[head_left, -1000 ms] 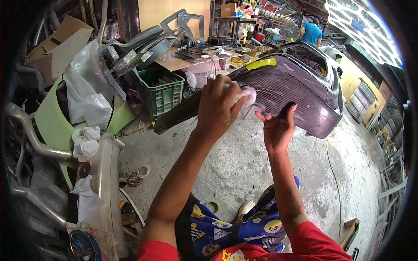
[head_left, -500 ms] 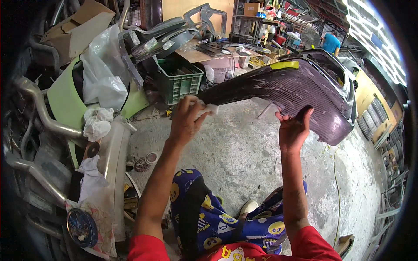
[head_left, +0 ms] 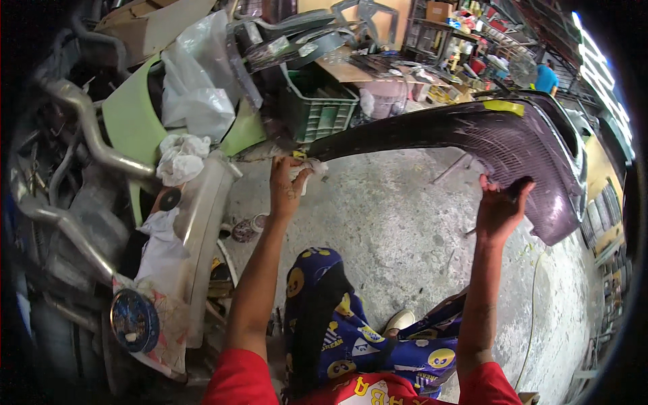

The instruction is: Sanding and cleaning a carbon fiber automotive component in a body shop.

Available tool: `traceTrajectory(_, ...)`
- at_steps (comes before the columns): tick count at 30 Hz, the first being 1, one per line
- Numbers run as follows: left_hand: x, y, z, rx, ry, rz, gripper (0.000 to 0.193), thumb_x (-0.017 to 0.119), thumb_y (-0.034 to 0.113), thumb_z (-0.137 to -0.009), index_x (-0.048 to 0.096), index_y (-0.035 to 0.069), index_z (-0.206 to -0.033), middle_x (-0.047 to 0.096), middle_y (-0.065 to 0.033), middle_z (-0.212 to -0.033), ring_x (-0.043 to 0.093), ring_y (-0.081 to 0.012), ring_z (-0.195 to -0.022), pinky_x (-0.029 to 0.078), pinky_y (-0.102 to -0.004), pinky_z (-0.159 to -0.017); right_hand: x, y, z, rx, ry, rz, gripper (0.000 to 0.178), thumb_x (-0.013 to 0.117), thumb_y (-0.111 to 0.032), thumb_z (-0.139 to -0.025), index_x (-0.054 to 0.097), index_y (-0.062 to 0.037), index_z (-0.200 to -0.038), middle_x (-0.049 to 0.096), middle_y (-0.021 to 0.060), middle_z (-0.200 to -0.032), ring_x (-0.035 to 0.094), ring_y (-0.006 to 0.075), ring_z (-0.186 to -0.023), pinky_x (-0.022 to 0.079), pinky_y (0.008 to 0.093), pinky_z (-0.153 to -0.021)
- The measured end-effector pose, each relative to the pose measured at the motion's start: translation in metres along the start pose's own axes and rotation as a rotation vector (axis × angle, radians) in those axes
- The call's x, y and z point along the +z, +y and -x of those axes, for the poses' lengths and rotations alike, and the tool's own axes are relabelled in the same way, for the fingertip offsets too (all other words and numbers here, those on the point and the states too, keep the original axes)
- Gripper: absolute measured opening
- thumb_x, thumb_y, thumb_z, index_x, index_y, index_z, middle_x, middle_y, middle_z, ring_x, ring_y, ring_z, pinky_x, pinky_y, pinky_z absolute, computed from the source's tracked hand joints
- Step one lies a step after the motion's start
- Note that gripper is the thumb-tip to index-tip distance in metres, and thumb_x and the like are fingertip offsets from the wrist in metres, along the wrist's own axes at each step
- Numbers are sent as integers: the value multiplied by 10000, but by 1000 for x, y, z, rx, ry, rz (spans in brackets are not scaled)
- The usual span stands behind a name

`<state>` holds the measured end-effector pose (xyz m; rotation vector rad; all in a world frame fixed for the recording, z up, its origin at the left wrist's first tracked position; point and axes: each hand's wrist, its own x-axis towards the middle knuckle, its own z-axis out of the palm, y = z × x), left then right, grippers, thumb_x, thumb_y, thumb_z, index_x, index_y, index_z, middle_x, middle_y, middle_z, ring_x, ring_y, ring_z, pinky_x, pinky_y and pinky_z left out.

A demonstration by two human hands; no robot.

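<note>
A long dark car bumper [head_left: 432,129], scuffed and dusty with a strip of yellow tape [head_left: 504,106] on top, stretches across the space ahead of me. My left hand [head_left: 286,189] pinches a crumpled white cloth [head_left: 309,173] just below the bumper's narrow left end. Whether the cloth touches the bumper I cannot tell. At the lower edge of the bumper's wide right part is my right hand [head_left: 498,212], its thumb and fingers bent around that edge; some fingertips are hidden.
On my left lie metal exhaust pipes [head_left: 74,101], a light green car panel [head_left: 131,111] and a pale bumper [head_left: 206,236] with rags [head_left: 182,158] and a round tin [head_left: 133,320]. A green crate [head_left: 324,111] stands beyond. A person in blue [head_left: 546,79] is far right.
My view has swung left, so the scene sits further right and lower. My left hand with the cloth has dropped slightly below the bumper's tip. My right hand stays at the lower edge.
</note>
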<state>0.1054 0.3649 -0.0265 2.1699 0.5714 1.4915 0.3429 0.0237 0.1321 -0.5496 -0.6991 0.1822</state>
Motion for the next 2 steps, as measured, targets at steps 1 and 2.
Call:
traceTrajectory(1,-3,-10,8,-45,77,-15,266,759,157,-820,606,22,-990,544,-132,-1057,582,-306,-980,460,-448,-883,4,0,1,12,-2,-38,342,458,-491,-1016,585,-203,-1150,714,50,-893,685,193,-716,505,524,-924)
traceTrajectory(2,0,-14,11,-84,154,-21,277,754,162,-810,611,26,-1005,546,-145,-1061,589,-306,-983,460,-442,-897,-4,0,-1,19,-90,-26,360,452,-486,-1019,586,-193,-1178,719,57,-936,711,205,-768,480,534,-984)
